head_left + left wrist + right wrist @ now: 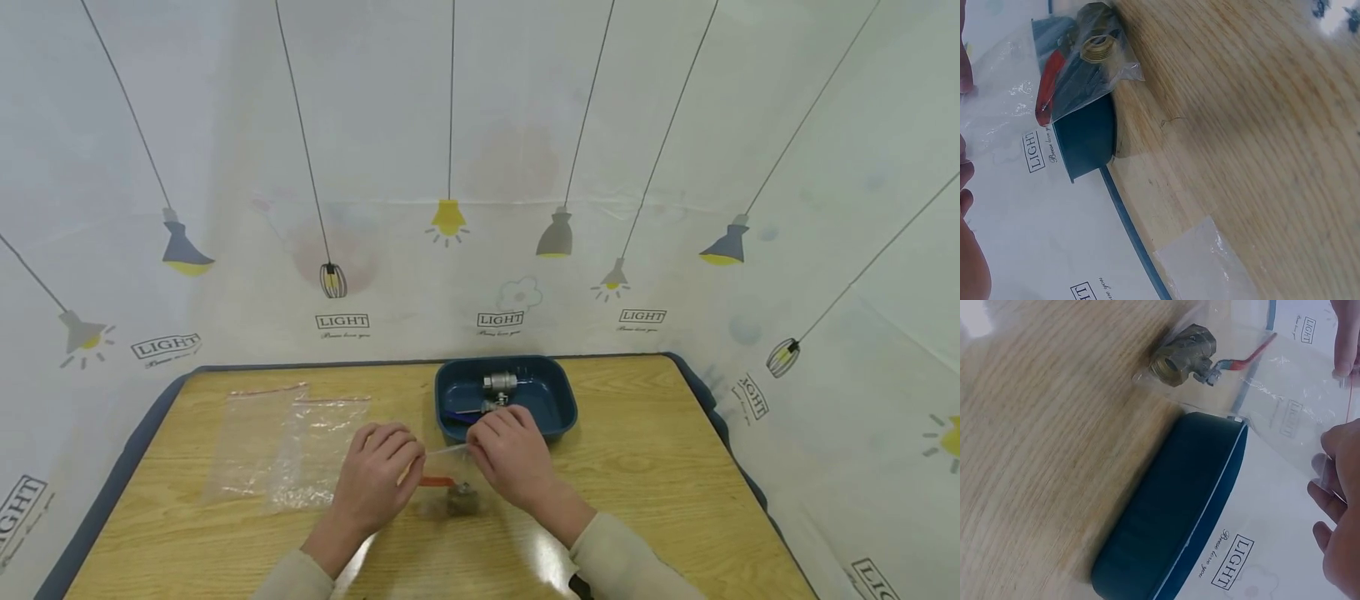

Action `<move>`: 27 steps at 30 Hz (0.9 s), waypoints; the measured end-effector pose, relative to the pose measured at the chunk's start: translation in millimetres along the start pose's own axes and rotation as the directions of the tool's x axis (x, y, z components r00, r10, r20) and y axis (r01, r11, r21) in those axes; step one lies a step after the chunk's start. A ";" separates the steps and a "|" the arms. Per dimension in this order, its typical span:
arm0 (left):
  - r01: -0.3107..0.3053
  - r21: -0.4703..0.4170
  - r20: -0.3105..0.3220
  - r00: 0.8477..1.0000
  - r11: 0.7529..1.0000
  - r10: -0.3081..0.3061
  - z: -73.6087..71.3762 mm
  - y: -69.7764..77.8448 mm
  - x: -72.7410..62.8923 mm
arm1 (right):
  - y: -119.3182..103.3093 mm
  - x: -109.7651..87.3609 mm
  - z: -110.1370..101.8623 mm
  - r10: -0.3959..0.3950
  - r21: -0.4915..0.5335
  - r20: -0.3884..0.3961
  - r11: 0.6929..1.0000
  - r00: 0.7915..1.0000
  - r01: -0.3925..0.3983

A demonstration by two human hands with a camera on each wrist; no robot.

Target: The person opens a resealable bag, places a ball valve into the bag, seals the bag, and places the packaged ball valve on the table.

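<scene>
Between my hands hangs a clear zip bag [1291, 381] with a brass ball valve [1186, 356] inside. The valve has a red lever handle [1049, 87] and a threaded opening. My left hand [381, 475] pinches the bag's top edge at one side. My right hand [513, 454] pinches the same edge at the other side, in front of the blue tray [564, 417]. The bag's lower end, with the valve, hangs below my fingers. In the left wrist view only parts of my fingers show at the left edge.
Inside the tray lie a metal valve fitting [500, 382] and another valve with a blue handle [459, 417]. Two flat clear zip bags [251, 433] overlap on the left of the wooden table [637, 500]. A cloth printed with lamps [390, 150] hangs behind.
</scene>
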State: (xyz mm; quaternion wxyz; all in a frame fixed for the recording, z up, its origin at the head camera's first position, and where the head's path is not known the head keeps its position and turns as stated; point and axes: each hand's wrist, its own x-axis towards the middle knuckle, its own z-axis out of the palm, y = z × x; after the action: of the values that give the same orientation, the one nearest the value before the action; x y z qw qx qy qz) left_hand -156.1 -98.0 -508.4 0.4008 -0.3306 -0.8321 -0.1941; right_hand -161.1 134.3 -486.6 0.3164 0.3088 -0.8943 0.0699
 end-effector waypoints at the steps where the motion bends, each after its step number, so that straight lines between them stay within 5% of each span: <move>1: -0.005 -0.006 -0.011 1.000 1.000 0.005 -0.3 0.2 0.6 | 0.6 0.0 -0.7 -0.001 0.001 0.001 1.000 1.000 0.001; 27: 0.053 -0.025 0.013 0.999 0.998 -0.053 -5.8 0.9 4.5 | 11.8 -2.9 -8.7 0.066 0.073 0.087 0.995 0.994 -0.072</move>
State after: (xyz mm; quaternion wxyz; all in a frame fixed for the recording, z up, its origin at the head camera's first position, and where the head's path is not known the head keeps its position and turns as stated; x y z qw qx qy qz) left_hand -154.4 -99.0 -501.3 0.3864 -0.3146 -0.8404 -0.2132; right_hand -161.9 148.0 -480.7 0.2637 0.2922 -0.9137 0.1014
